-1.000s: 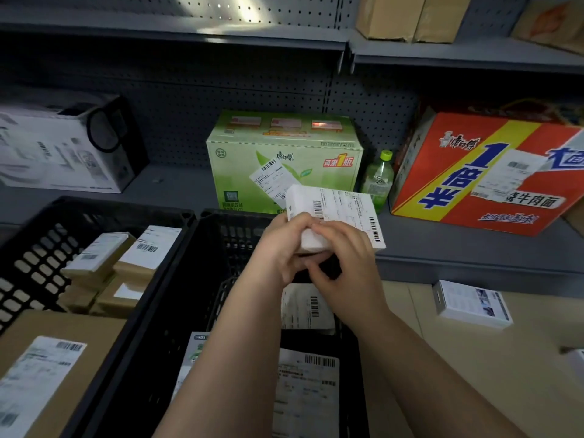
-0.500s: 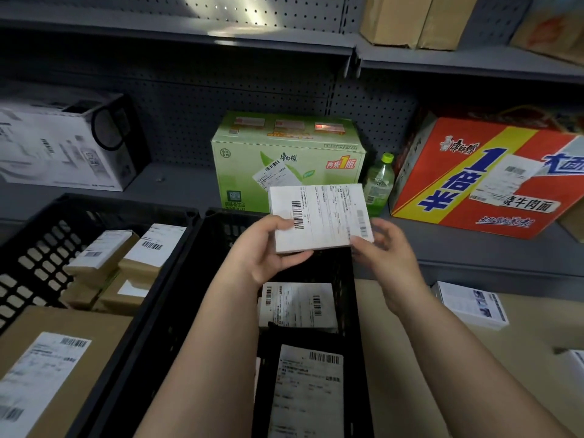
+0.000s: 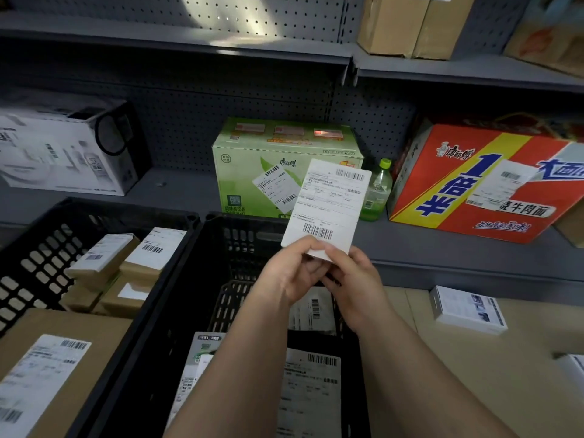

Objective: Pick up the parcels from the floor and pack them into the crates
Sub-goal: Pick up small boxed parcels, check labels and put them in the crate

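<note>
The left hand [image 3: 289, 276] and right hand [image 3: 355, 289] both pinch the lower edge of a white labelled parcel [image 3: 328, 200], held upright above the far end of the middle crate [image 3: 246, 235]. Flat parcels [image 3: 309, 384] lie in that crate. The left crate [image 3: 38, 248] touches it and holds brown boxes [image 3: 104, 263]. Close behind, a green carton [image 3: 252, 172], bottle [image 3: 377, 191] and red carton [image 3: 474, 184] stand on the shelf [image 3: 410, 245]. A white box [image 3: 467, 308] lies on the floor [image 3: 442, 358] to the right.
</note>
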A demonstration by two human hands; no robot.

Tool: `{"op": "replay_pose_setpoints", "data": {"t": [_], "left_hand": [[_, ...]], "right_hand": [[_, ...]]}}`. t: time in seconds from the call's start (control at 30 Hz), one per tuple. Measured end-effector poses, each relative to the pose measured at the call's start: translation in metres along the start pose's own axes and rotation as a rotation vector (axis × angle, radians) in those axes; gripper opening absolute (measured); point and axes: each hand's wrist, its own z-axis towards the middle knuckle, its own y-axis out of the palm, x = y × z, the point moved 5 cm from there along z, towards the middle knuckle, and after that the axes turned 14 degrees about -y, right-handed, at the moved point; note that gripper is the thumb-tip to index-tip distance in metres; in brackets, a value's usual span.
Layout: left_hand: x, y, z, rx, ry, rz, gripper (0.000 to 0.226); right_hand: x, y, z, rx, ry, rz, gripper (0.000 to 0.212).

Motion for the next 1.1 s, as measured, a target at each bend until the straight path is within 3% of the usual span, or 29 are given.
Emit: {"op": "replay_pose_setpoints", "data": {"t": [0.27, 0.5, 0.6, 0.73, 0.87, 1.1], "left_hand": [[0.018, -0.007, -0.008, 0.128, 0.108, 0.158, 0.035], [0.049, -0.006, -0.024, 0.121, 0.271, 0.237, 0.036], [0.056, -0.009, -0.028, 0.185, 0.335, 0.178, 0.037], [0.053, -0.015, -0.029, 0.239, 0.334, 0.162, 0.034], [0.047, -0.026, -0.025, 0.351, 0.337, 0.204, 0.028], [0.040, -0.054, -0.018, 0.559, 0.325, 0.244, 0.023]], "right_hand": [[-0.028, -0.022, 0.014, -0.069, -0.032, 0.037, 0.017], [-0.064, -0.044, 0.021, -0.094, -0.113, -0.014, 0.046], [-0.069, -0.048, 0.022, -0.049, -0.185, -0.109, 0.048], [-0.068, -0.052, 0.023, 0.062, -0.227, -0.125, 0.043], [-0.061, -0.052, 0.025, 0.091, -0.250, -0.193, 0.023], [-0.038, -0.043, 0.024, -0.050, -0.168, -0.418, 0.043]]}}
